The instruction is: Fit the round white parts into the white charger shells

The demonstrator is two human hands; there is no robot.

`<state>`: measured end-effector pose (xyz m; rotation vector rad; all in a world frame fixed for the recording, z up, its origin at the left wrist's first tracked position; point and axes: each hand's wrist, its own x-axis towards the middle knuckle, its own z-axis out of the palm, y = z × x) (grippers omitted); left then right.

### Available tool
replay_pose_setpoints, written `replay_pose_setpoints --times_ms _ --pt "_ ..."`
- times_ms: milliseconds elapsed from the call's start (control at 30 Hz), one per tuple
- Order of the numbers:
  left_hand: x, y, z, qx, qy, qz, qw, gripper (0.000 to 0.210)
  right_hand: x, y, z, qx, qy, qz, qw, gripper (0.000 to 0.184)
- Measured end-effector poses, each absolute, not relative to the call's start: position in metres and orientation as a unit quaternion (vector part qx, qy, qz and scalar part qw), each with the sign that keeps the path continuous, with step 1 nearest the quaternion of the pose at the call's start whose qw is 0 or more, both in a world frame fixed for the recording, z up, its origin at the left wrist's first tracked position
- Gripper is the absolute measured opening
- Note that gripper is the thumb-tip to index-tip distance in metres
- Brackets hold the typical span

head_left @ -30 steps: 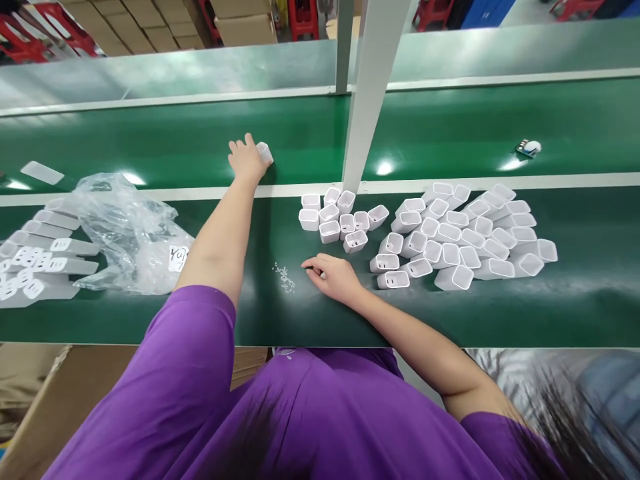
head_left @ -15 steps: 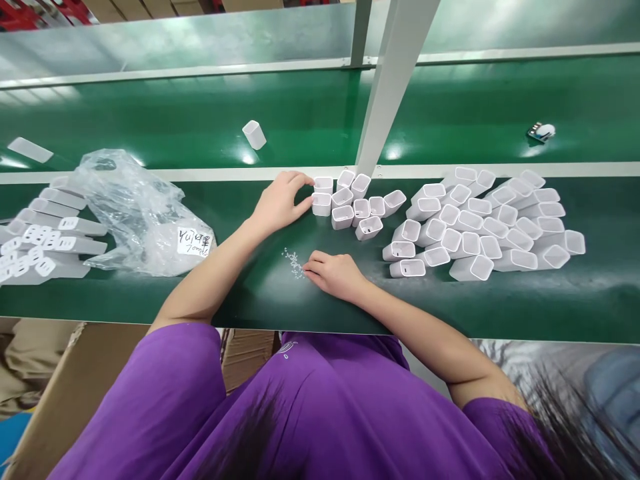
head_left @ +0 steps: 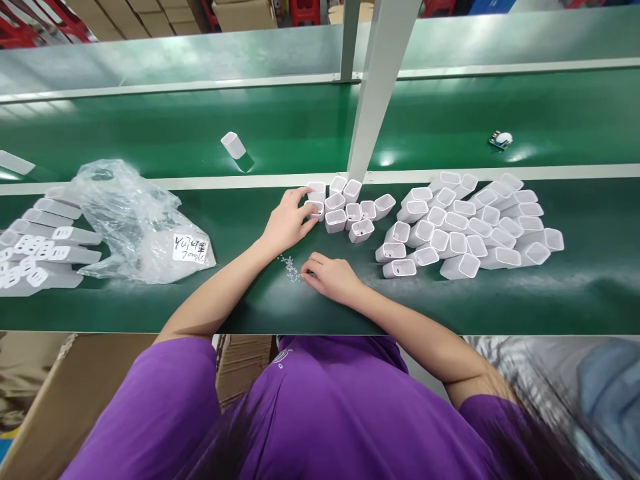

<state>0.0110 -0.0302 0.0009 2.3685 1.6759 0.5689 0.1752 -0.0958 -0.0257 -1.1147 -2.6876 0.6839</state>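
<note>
My left hand [head_left: 289, 221] has its thumb and fingers closed about a white plastic housing [head_left: 315, 209] at the left edge of a small cluster. This housing is a square-mouthed, open-topped shell, partly covered by the fingers. More such shells [head_left: 335, 221] stand close beside it, mouths up or slightly tilted. Nearer my body, my right hand [head_left: 334, 279] rests low over the green bench [head_left: 270, 303] with fingertips pinched together. Those tips are at the right edge of a scatter of tiny clear pieces [head_left: 290, 269]; whether a piece is between them is too small to see.
A large group of white shells [head_left: 457, 223] stands to the right. On the left lie a clear plastic bag [head_left: 135, 227] with a handwritten label and a stack of white parts [head_left: 55, 233]. Behind the rail, a grey post [head_left: 380, 80] rises beside a lone shell [head_left: 233, 145] and a small circuit board [head_left: 501, 139].
The head view has shifted slightly. My left fingers have come further over the housing, which sits slightly nearer me. My right hand stays by the clear pieces with its fingers pinched.
</note>
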Motion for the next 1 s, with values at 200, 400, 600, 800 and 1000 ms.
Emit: replay_pose_setpoints --times_ms 200,400,600,800,1000 --pt "0.009 -0.044 0.006 0.632 0.568 0.414 0.326 0.023 0.191 -0.084 -0.013 -0.340 -0.761 0.439 0.336 0.012" --pt "0.013 -0.075 0.015 0.356 0.501 0.520 0.594 0.055 0.198 -0.083 0.002 -0.362 -0.614 0.552 0.434 0.025" --pt "0.029 -0.093 0.005 0.350 0.446 0.462 0.682 0.053 0.200 -0.080 0.003 -0.367 -0.557 0.581 0.467 0.033" --pt "0.034 -0.104 -0.007 0.494 0.451 0.493 0.556 0.050 0.200 -0.079 0.003 -0.387 -0.515 0.618 0.451 0.037" --pt "0.029 -0.111 -0.007 0.630 0.474 0.486 0.377 0.041 0.201 -0.082 0.002 -0.362 -0.555 0.584 0.469 0.035"
